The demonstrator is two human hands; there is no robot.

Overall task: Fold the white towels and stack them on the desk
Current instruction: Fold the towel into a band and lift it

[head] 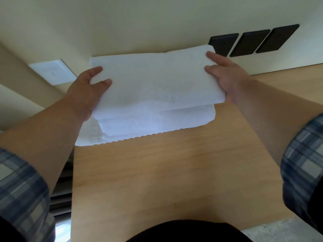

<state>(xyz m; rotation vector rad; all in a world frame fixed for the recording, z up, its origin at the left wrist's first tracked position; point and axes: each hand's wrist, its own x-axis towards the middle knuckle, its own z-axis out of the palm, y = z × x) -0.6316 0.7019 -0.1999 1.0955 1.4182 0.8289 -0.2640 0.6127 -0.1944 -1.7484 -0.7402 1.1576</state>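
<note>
A cream wall [139, 23] fills the upper part of the view, and at its right three black rectangular plates [250, 42] sit side by side in a row — what is on their faces cannot be told. At the left of the same wall there is one white plate [54, 71] with a small dark mark in its middle. Low at the left some dark horizontal slats [61, 198] show, and in the lower right corner a grey speckled surface [272, 229] — too blurred to name.
</note>
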